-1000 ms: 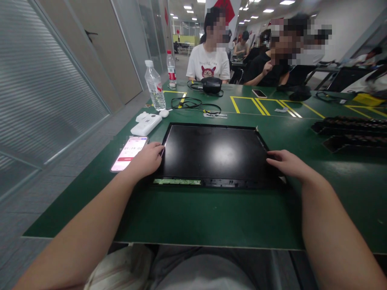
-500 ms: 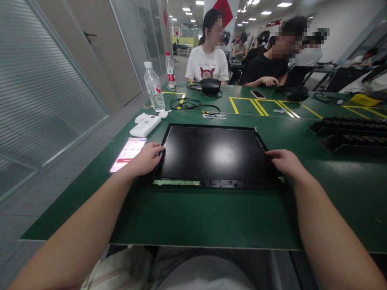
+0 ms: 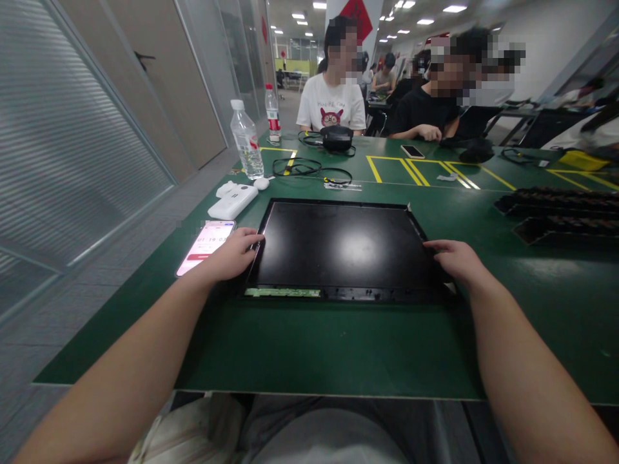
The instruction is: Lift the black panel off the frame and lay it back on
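Observation:
A large black flat panel (image 3: 343,248) lies on the green table (image 3: 329,348) in front of me, with a thin green circuit strip (image 3: 283,292) along its near edge. My left hand (image 3: 232,256) is at the panel's left edge, fingers curled against it. My right hand (image 3: 454,261) is closed over the panel's right edge, thumb on top. Both forearms reach in from the near side.
A lit phone (image 3: 206,238) lies just left of my left hand, with a white device (image 3: 233,200) and a water bottle (image 3: 246,142) beyond it. Black cables (image 3: 309,169) and black trays (image 3: 561,209) lie further off. Two people sit across the table.
My right hand has slid slightly inward along the panel's right edge. The left hand and the panel have stayed where they were.

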Demonstrator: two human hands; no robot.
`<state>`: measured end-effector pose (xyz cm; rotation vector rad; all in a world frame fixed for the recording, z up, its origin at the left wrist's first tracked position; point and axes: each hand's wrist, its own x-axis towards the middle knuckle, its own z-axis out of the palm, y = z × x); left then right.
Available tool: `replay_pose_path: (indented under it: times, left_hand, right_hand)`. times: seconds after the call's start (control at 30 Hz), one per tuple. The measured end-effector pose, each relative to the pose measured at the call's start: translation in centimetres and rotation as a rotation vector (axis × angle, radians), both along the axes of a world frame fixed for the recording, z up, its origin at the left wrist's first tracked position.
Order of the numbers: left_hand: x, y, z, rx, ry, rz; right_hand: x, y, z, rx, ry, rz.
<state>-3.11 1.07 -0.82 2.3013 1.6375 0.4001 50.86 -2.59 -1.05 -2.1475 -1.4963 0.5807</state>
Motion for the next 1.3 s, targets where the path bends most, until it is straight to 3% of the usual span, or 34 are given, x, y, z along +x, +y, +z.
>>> replay_pose_path:
  times: [0.13, 0.27, 0.43, 1.3]
  left_hand:
    - [0.2, -0.1, 0.0, -0.004, 0.031, 0.012]
    - [0.5, -0.2, 0.2, 0.008, 0.057, 0.023]
    - [0.6, -0.3, 0.3, 0.026, 0.049, 0.025]
    - [0.8, -0.7, 0.8, 0.028, 0.044, 0.018]
  right_hand:
    - [0.1, -0.3, 0.8, -0.136, -0.080, 0.124]
    - [0.6, -1.2, 1.2, -0.143, -0.242, 0.330]
    - [1.1, -2.2, 1.5, -0.206, -0.288, 0.457]
    - [1.5, -1.8, 1.3, -0.179, -0.318, 0.467]
